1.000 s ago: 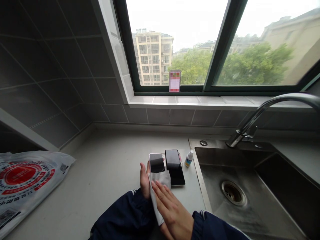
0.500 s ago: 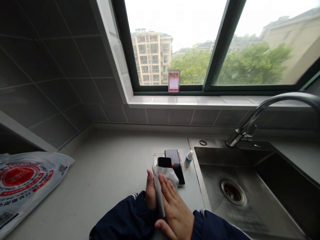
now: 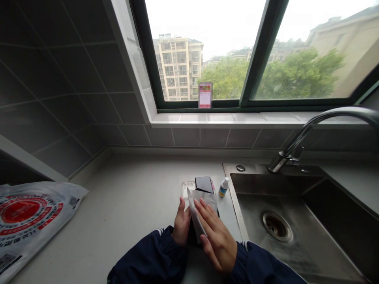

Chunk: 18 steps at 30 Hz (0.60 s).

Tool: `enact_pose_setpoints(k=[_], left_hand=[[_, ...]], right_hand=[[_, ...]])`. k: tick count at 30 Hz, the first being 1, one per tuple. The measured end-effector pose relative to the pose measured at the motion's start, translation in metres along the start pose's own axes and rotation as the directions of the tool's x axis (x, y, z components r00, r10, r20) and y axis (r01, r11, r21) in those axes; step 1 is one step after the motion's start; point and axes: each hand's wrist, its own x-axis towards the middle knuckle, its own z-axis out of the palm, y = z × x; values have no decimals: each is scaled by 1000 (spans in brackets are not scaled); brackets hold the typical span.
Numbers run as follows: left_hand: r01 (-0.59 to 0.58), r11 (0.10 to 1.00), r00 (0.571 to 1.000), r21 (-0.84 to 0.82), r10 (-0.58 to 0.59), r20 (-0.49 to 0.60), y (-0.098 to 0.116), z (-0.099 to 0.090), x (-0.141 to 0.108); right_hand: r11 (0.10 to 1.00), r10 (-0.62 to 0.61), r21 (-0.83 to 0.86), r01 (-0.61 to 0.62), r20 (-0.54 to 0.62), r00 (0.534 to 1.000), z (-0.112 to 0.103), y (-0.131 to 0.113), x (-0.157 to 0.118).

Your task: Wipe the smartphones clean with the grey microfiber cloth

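My left hand (image 3: 180, 225) is closed round the side of a black smartphone (image 3: 193, 233), its thumb pointing up along the edge. Over the phone's screen lies a white wipe (image 3: 204, 197), which hides most of it. My right hand (image 3: 215, 236) presses the wipe down with nearly flat fingers, the thumb at its lower edge. Behind the hands, a larger dark phone or tablet (image 3: 203, 184) rests on the counter, partly covered by the wipe. A clear phone case (image 3: 187, 184) sticks out at its left. To its right stands a small white spray bottle (image 3: 224, 187).
The steel sink (image 3: 237, 209) with its drain (image 3: 277, 226) is at the right, under a curved faucet (image 3: 299, 138). A printed plastic bag (image 3: 32, 213) lies on the counter (image 3: 127, 197) at the left. The tiled window sill (image 3: 219, 117) runs along the back.
My right hand and the wipe have slid right, the wipe now covering the phone's upper end. The phone's dark lower part has come into view. My left hand still holds the phone.
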Motion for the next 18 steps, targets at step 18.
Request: enact_pose_setpoints(k=[18], left_hand=[[134, 988, 983, -81, -143, -113, 11, 15, 0]], right_hand=[[980, -200, -1, 201, 68, 977, -18, -8, 6]])
